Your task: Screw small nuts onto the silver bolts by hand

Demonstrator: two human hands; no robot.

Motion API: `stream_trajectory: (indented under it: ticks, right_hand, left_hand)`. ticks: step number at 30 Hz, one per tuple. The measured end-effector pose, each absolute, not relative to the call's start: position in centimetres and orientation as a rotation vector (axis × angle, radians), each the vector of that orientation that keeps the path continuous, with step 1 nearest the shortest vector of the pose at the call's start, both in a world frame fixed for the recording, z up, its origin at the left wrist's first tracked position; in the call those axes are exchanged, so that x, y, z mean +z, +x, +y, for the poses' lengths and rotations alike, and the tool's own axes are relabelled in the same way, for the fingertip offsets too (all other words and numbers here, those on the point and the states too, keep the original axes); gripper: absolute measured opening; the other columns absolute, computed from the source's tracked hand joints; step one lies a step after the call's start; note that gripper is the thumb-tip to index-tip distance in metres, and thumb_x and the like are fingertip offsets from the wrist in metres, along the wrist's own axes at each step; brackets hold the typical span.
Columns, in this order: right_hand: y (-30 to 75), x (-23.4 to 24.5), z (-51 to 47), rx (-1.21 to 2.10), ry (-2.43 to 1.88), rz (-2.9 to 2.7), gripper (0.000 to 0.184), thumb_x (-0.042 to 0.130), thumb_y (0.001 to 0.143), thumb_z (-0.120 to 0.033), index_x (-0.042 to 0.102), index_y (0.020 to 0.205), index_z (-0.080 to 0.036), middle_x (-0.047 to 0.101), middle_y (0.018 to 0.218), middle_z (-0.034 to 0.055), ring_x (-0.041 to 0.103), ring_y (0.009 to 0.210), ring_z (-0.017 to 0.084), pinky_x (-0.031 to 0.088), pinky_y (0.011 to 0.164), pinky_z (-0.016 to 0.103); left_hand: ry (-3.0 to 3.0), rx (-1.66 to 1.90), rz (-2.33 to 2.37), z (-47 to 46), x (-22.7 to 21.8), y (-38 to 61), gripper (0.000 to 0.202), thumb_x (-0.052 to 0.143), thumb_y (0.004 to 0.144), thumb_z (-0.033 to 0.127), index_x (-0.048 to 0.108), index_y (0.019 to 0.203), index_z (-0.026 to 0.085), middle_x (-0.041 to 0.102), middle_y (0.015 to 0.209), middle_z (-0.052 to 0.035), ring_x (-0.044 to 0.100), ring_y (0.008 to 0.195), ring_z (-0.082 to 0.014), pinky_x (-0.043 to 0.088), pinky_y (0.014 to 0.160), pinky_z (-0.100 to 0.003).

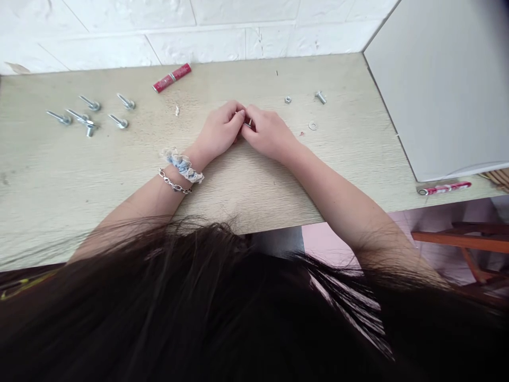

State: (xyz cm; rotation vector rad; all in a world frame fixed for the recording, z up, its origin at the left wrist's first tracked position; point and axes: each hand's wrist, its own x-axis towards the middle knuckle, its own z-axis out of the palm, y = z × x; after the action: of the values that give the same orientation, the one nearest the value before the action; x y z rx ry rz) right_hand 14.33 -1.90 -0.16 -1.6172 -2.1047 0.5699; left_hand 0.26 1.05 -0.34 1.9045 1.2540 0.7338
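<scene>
Head view, hands at centre of frame, 12 o'clock = away from the person: L hand (219,130) and R hand (268,132) are pressed together at the fingertips, knuckles up, both pinching a small metal piece (248,123) - only a sliver shows, so can't tell its exact kind or long axis. It sits right at the meeting point of the fingers, w/ neither hand clearly nearer. L wrist has a blue lace scrunchie (183,165) and a chain bracelet (174,181). Both forearms rest on a pale wood-grain desk (47,212). Nearest loose hardware is toward the R hand: a flat washer (313,126) at approx 3 o'clock, a hex nut (288,100) at 1 o'clock, a short bolt (320,97) just past it at 2. Toward the L hand, at 9-10 o'clock, a loose group of longer zinc bolts (59,118) lies well apart from the hands, shanks angled various ways - one lying across another's end. Red-and-silver tube (172,78) at 11 o'clock, near the white brick wall (119,26). Farther out, a white panel (433,90) stands at 2-3 o'clock, w/ a pink-and-silver pen-like item (444,188) at the desk edge near 4. Dark hair (199,307) covers the bottom of the view - blocks the near edge.
</scene>
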Motion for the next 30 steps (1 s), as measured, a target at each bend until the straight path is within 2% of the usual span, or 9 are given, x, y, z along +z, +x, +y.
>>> stream_trajectory:
  ticks: [9, 16, 30]
  right_hand:
    - [14.47, -0.19, -1.81, 0.571, -1.591, -2.142, 0.022, 0.038, 0.095, -0.029, 0.055, 0.104, -0.017, 0.067, 0.104, 0.0102, 0.060, 0.100, 0.027, 0.045, 0.091, 0.043]
    - [14.53, -0.28, -1.70, 0.571, -1.585, -2.158, 0.021, 0.039, 0.095, -0.028, 0.055, 0.102, -0.017, 0.067, 0.105, 0.0103, 0.060, 0.100, 0.027, 0.045, 0.091, 0.043]
    - [14.46, -0.09, -1.86, 0.580, -1.590, -2.149, 0.020, 0.041, 0.095, -0.030, 0.055, 0.102, -0.017, 0.066, 0.102, 0.0098, 0.060, 0.101, 0.027, 0.045, 0.093, 0.044]
  left_hand:
    - [1.941, 0.725, 1.255, 0.92, -0.13, 0.30, 0.018, 0.041, 0.093, 0.022, 0.057, 0.086, 0.018, 0.053, 0.062, 0.0013, 0.055, 0.065, -0.0131, 0.044, 0.067, -0.023]
    - [1.927, 0.723, 1.258, 0.79, -0.06, 0.30, 0.018, 0.041, 0.093, 0.022, 0.057, 0.087, 0.018, 0.053, 0.063, 0.0008, 0.057, 0.071, -0.0147, 0.044, 0.072, -0.025]
    - [1.922, 0.718, 1.269, 0.85, -0.13, 0.20, 0.019, 0.042, 0.093, 0.028, 0.058, 0.084, 0.020, 0.057, 0.064, -0.0004, 0.059, 0.073, -0.0168, 0.045, 0.072, -0.028]
